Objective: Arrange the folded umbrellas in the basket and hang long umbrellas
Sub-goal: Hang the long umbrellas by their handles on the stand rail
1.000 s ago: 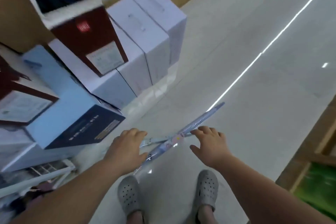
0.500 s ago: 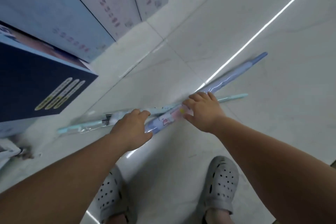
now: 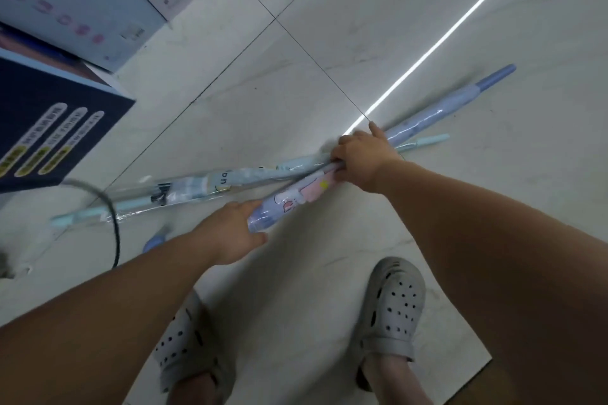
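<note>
Periwinkle long umbrella [image 3: 437,115] crosses a pale-blue long umbrella [image 3: 204,184] lying on the tiled floor [image 3: 329,43]; left hand [image 3: 230,230] and right hand [image 3: 358,158] both curl round the periwinkle one; neither looks hung yet, so hanging and the basket remain.

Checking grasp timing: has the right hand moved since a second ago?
Yes: the right hand dropped from beside the purple umbrella onto it, near the tile joint.

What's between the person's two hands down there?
In the head view, the purple umbrella spans from the left hand to the right hand, both holding it. The pale blue umbrella lies just beyond, crossing it.
</note>
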